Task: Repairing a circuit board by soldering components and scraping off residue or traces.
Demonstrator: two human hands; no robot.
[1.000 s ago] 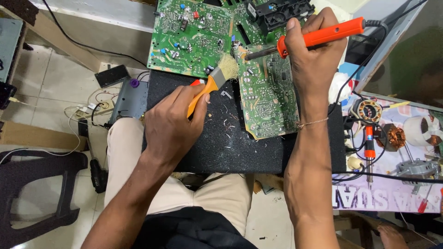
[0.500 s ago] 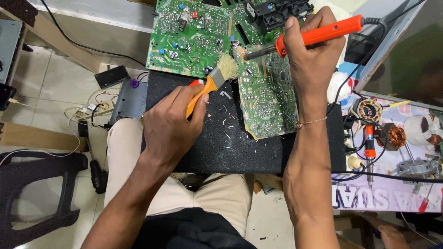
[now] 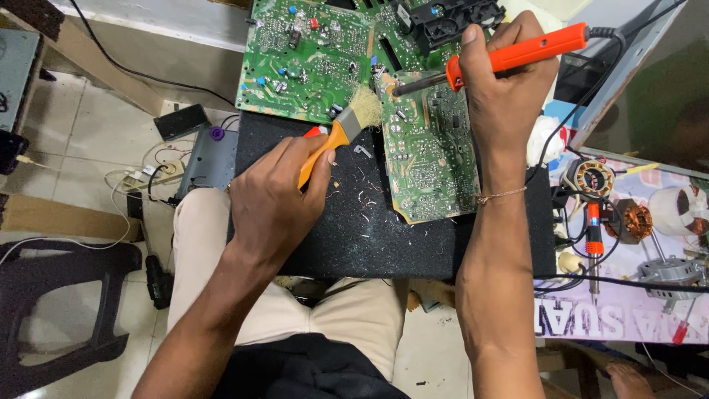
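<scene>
The person sits with a black mat (image 3: 384, 229) across the knees, so the work lies flat and close under the eyes. On it, and overhanging its far edge, lie two green circuit boards: a larger one (image 3: 310, 59) towards the left and a narrower one (image 3: 425, 155) that runs down the mat at a slant.

The left hand (image 3: 277, 199) is closed around the orange handle of a small paintbrush (image 3: 343, 129), thumb and fingers wrapped low on the handle so the pale bristles point up and away, resting right where the two boards meet. Held that way, the bristles can sweep the joint without the hand covering it.

The right hand (image 3: 506, 81) is closed in a fist-like grip on the orange handle of a soldering iron (image 3: 495, 59), its cord trailing off to the upper right, clear of the boards. The iron lies almost level, its metal tip touching or just above the top end of the narrower board, very near the bristles; I cannot tell which. The grip sits well back on the handle, away from the hot end.

Bits of wire and specks litter the mat just beside the brush. To the right, on a worktop (image 3: 613, 310) with a printed sheet, lie a motor winding (image 3: 591, 177), a copper-wound rotor (image 3: 634, 220) and a screwdriver (image 3: 593, 229), well apart from the hands.
</scene>
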